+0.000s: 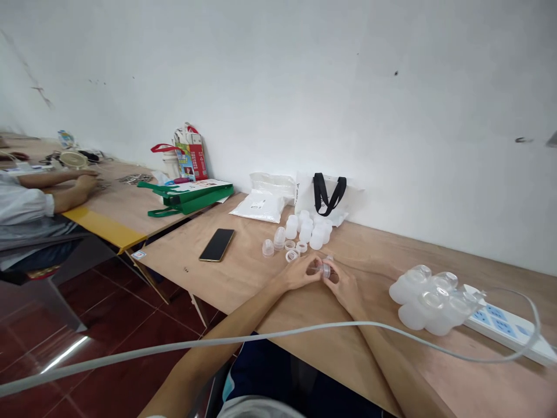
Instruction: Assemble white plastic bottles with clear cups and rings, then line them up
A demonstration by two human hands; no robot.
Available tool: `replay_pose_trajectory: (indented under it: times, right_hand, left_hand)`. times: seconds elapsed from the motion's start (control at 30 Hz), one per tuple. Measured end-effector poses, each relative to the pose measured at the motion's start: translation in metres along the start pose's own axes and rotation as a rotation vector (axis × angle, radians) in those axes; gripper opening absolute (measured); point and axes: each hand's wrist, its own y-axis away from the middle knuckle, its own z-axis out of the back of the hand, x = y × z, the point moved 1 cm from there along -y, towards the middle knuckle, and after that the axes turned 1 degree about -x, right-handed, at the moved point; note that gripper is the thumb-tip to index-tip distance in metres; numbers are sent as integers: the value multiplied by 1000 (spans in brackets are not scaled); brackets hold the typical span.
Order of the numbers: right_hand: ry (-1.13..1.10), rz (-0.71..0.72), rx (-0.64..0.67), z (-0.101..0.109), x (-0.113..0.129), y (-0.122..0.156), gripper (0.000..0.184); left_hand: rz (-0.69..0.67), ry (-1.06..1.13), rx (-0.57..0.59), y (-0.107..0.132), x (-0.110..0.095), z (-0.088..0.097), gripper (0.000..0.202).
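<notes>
My left hand (pixel 301 273) and my right hand (pixel 343 285) meet over the table, fingers closed on a small clear plastic bottle part (pixel 326 270) with ridges like a screw ring. Its exact shape is partly hidden by the fingertips. Just beyond my left hand lie several clear plastic rings (pixel 292 254), a domed clear cap (pixel 268 248) and a taller stack of clear caps (pixel 279 238). Behind them stands a group of frosted white bottles (pixel 317 235). To the right of my right hand is a cluster of several frosted bottles with clear tops (pixel 429 299).
A white cable (pixel 270 335) crosses in front of my forearms to a power strip (pixel 505 325). A black phone (pixel 217 244), white plastic packages (pixel 261 204) and a black-handled bag (pixel 329 194) lie around. At another table, left, a person's arms (pixel 73 194) rest near a green bag (pixel 187 197).
</notes>
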Motion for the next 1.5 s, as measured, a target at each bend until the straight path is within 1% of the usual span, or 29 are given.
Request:
replay_pose_trajectory:
  times: [0.07, 0.13, 0.23, 0.3, 0.37, 0.43, 0.5, 0.53, 0.6, 0.67, 0.7, 0.77, 0.83, 0.97, 1.1, 1.17, 1.27, 1.33, 1.4, 1.5]
  right_hand:
    - [15, 29, -23, 0, -1, 1, 37]
    - [6, 52, -14, 1, 0, 2, 36]
    - [-36, 33, 22, 4, 5, 2, 35]
    - [-62, -26, 26, 6, 9, 0, 37]
    - [-105, -121, 34, 8, 12, -2, 39]
    - [-225, -229, 64, 8, 13, -5, 44]
    - [-409, -336, 68, 8, 13, -6, 52]
    - [-491, -380, 49, 9, 12, -7, 56]
    - [-587, -446, -29, 10, 10, -8, 59]
    - [-597, -482, -112, 13, 7, -9, 59]
    - [-589, -494, -148, 14, 6, -9, 58]
    - [-566, -514, -207, 15, 2, -9, 59]
    - [-549, -515, -241, 14, -1, -9, 58]
    - [-547, -476, -271, 12, -5, -9, 59]
    - [-535, -459, -248, 11, -5, -9, 60]
    - [-528, -460, -230, 11, -4, -9, 59]
    - [-503, -443, -217, 12, -1, -10, 56]
    - [-467, -419, -202, 13, 2, -10, 53]
    - [-414, -398, -181, 14, 5, -10, 51]
    - [-274, -308, -170, 15, 13, -9, 48]
  left_hand:
    - [13, -60, 44, 2, -3, 2, 21]
    - [19, -92, 72, 2, -3, 1, 22]
    - [-7, -58, 87, 2, 0, -1, 18]
    - [-37, 2, 89, 0, 5, -3, 17]
    - [-59, 66, 80, -1, 9, -6, 20]
    - [-63, 146, 62, -2, 11, -9, 27]
    - [-48, 254, 28, -3, 11, -11, 34]
    - [-36, 300, -6, -4, 11, -11, 37]
    - [-12, 321, -126, -4, 12, -9, 39]
    - [6, 231, -244, -4, 14, -4, 36]
    - [9, 164, -270, -4, 16, -2, 34]
    - [3, 34, -256, -3, 20, 0, 28]
    - [-12, -47, -218, -3, 24, -1, 26]
    - [-72, -128, -189, -4, 24, -7, 24]
    - [-71, -236, -180, -3, 19, -8, 21]
    - [-63, -290, -114, -1, 15, -6, 22]
    - [-63, -356, 35, 2, 9, -3, 26]
    - [-54, -389, 85, 3, 3, -1, 32]
    - [-34, -400, 74, 4, -4, 1, 38]
    - [36, -347, -35, 5, -14, 6, 34]
